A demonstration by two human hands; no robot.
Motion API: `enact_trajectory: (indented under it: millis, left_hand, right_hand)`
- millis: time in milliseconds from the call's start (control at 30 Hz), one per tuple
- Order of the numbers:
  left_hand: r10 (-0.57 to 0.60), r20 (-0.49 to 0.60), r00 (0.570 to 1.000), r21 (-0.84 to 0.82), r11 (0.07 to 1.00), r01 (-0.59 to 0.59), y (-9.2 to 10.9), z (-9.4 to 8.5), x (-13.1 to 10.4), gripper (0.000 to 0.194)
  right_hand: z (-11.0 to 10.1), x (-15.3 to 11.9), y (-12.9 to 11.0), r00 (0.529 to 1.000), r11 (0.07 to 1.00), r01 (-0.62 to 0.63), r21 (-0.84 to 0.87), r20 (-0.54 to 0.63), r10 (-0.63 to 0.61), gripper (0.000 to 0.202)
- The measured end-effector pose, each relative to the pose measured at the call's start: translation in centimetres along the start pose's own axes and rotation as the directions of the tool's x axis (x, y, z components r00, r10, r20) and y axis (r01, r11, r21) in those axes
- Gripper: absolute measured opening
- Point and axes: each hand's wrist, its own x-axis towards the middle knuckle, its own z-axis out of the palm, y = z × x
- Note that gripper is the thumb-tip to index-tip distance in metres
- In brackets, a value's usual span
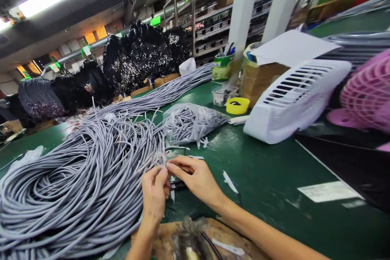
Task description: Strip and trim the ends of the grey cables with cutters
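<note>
My left hand (pixel 154 191) and my right hand (pixel 195 174) meet fingertip to fingertip over the table. Both are closed in a pinch. Whatever sits between the fingertips is too small and blurred to make out. Right beside them are the stripped, pale ends of a large heap of grey cables (pixel 91 170), coiled in loops on the left. Below my right palm lies a dark object (pixel 178 185), partly covered by the hand. Just beyond the hands rests a clear plastic bag of short grey pieces (pixel 190 124).
On the green table (pixel 268 178) stand a white slotted appliance (pixel 292 101), a pink fan (pixel 368 93), a yellow tape roll (pixel 237 105) and a green can of pens (pixel 222 67). A cardboard piece (pixel 164 239) lies at the near edge. Black cable bundles (pixel 146 61) are piled behind.
</note>
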Motion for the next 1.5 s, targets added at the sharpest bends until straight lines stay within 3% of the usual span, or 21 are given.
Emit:
enact_trajectory:
  millis: [200,367,533,667,800,900,1033,1167,1233,1333,1500]
  left_hand:
    - [-0.004,0.033,0.999,0.029,1.000,0.003,1.1,0.2,0.0,0.043]
    - [-0.060,0.139,0.988,0.011,0.998,0.059,1.3,0.0,0.1,0.049]
    - [-0.152,0.230,0.961,-0.024,0.987,0.162,1.6,0.1,-0.1,0.051]
    - [-0.149,0.218,0.964,-0.079,0.982,0.170,1.8,0.2,-0.1,0.049]
    - [-0.093,0.122,0.988,-0.087,0.991,0.104,1.3,0.6,-0.2,0.049]
    - [-0.066,0.057,0.996,-0.121,0.990,0.072,0.7,0.7,0.1,0.047]
    - [-0.110,-0.115,0.987,-0.234,0.969,0.081,0.3,0.3,1.2,0.048]
    - [-0.117,-0.139,0.983,-0.261,0.962,0.078,0.5,0.0,1.5,0.043]
    - [-0.104,-0.105,0.989,-0.266,0.961,0.073,0.5,0.2,1.2,0.039]
    - [-0.064,-0.081,0.995,-0.228,0.973,0.044,0.5,0.4,0.8,0.035]
    - [-0.028,-0.136,0.990,-0.028,0.999,0.024,1.0,0.5,0.6,0.030]
  right_hand:
    - [-0.3,0.0,-0.2,0.997,0.988,-0.081,0.128,0.019,0.079,0.030]
    - [-0.8,0.0,-0.5,0.975,0.941,-0.180,0.287,0.181,0.132,0.038]
    - [-1.4,0.0,-1.1,0.938,0.925,-0.246,0.291,0.312,0.151,0.039]
    - [-1.4,0.3,-0.9,0.959,0.934,-0.242,0.263,0.209,0.190,0.036]
    - [-0.8,0.4,-0.5,0.976,0.940,-0.216,0.262,0.087,0.200,0.037]
    - [-0.3,0.0,-0.4,0.994,0.956,-0.106,0.272,0.027,0.102,0.037]
    - [-0.3,-0.8,-0.6,0.993,0.964,0.107,0.245,0.020,-0.115,0.035]
    - [-1.1,-0.4,-0.6,0.987,0.976,0.073,0.204,-0.156,-0.041,0.034]
    - [-1.4,0.0,-0.3,0.977,0.990,0.029,0.139,-0.213,0.001,0.036]
    - [-1.3,0.3,0.0,0.991,1.000,0.000,0.027,-0.137,0.004,0.046]
    - [-1.1,-0.3,0.2,0.974,0.944,0.112,-0.309,-0.155,-0.166,0.024]
